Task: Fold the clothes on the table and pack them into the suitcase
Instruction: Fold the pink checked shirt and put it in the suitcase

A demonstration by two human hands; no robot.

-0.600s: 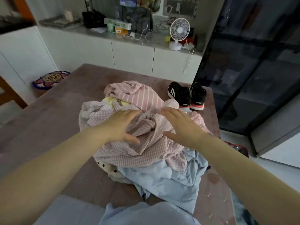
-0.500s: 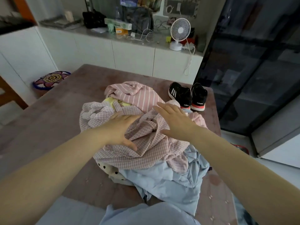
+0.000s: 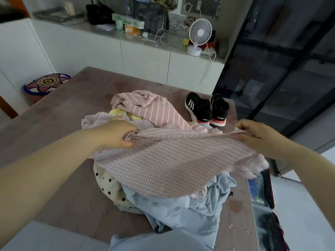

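Observation:
A pile of clothes lies on the brown table (image 3: 59, 124). On top is a pink checked shirt (image 3: 170, 160), stretched between both hands. My left hand (image 3: 116, 134) grips its left edge and my right hand (image 3: 253, 134) pinches its right edge, lifted a little above the pile. Under it lie a pink striped garment (image 3: 154, 111), a yellow piece (image 3: 119, 112), a cream dotted cloth (image 3: 108, 183) and a light blue garment (image 3: 181, 211). The open suitcase (image 3: 266, 192) shows partly on the floor at the right, past the table edge.
A pair of black sneakers (image 3: 206, 109) stands on the table's far right corner. Behind the table a white counter carries a small fan (image 3: 199, 35), cables and boxes. A patterned stool (image 3: 47, 84) stands at the left. Dark glass doors fill the right.
Both hands lay flat on the bunched checked shirt before. Now they have taken hold of its edges and moved apart, spreading and lifting the shirt over the pile.

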